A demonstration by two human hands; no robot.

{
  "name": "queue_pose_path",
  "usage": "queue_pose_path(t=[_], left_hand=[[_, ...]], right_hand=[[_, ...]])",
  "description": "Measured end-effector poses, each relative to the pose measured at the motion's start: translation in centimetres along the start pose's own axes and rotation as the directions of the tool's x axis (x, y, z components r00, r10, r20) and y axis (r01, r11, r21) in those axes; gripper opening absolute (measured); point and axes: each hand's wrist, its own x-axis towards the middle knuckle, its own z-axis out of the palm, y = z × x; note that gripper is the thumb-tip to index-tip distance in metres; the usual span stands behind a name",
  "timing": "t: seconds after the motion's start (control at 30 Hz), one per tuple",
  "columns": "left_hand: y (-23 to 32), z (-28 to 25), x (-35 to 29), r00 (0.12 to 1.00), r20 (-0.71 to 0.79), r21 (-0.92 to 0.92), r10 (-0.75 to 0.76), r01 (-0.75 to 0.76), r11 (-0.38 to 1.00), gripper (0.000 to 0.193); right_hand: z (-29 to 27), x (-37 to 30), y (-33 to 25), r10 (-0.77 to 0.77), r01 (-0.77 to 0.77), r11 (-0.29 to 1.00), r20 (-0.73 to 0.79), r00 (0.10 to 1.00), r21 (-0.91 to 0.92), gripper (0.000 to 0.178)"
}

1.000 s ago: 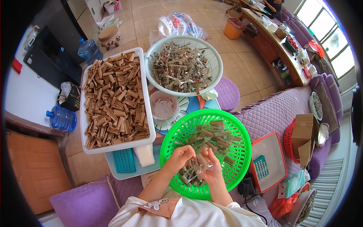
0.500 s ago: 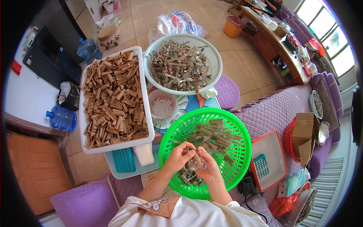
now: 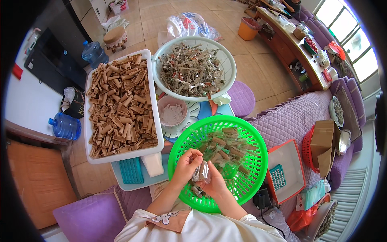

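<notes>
Packet [image 3: 203, 172] over near-left part of green basket [image 3: 218, 119], near rim under both forearms [image 3: 169, 195], open room above the right side, edge of white tray [image 3: 161, 137] apart to the left. Held between fingers of left hand [image 3: 186, 165] and right hand [image 3: 216, 183].

Was a home living rm: had quilted purple sofa [image 3: 290, 111], tiled flr [image 3: 248, 60], cloth-skirted stool [image 3: 115, 37] & lg blue water jugs [image 3: 66, 125].
</notes>
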Motion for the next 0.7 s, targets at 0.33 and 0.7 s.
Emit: queue_pose_path(t=[0.33,0.7], left_hand=[[0.1,-0.4,0.2,0.992,0.025,-0.144,-0.125,0.127,0.981,0.009],[0.2,-0.3,-0.1,0.998,0.018,-0.113,-0.062,0.064,0.991,0.021]], right_hand=[[-1.6,0.3,0.4,-0.017,0.027,0.999,0.199,0.980,-0.047,0.030],[0.9,-0.8,-0.1,-0.048,0.048,0.999,-0.014,0.999,-0.010,0.024]])
